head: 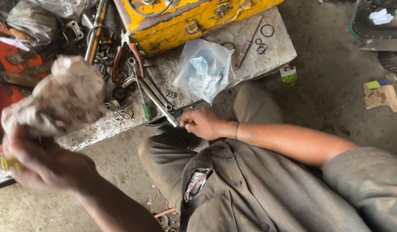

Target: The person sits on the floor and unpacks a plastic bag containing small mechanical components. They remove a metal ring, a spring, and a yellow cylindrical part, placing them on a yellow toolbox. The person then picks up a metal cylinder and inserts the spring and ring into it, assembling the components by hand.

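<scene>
Nearest the camera, the left hand point(42, 165) was raised and blurred, fingers clamped around a crumpled, dirty white rag point(61, 96) that bulged above the fist. Something small and yellow showed at the fist's lower edge; could not tell what.

Further in, above the knees, the right hand point(201, 123) was closed, fingertips pinched at the near end of a long steel rod-like tool point(153, 96) lying slantwise on the concrete slab point(267, 51), its end over the slab's edge. The exact grip was hidden by the knuckles.

Risk, as I judged it: the tool's end overhung the edge, so a slack pinch could let it slide to the dirt floor. The rag bulked large and blocked the view of the slab's left part, so the hand could knock loose pieces there.

Around the tool: red-handled pliers point(127, 58), a green-handled screwdriver point(146, 109), small springs and rings close by, crowding the working end. A clear plastic bag point(203, 68) of packets sat just beside it, and a pink-handled tool point(243, 51) beyond. Furthest, a battered yellow metal box point(190, 19) stood on the slab's back edge.
</scene>
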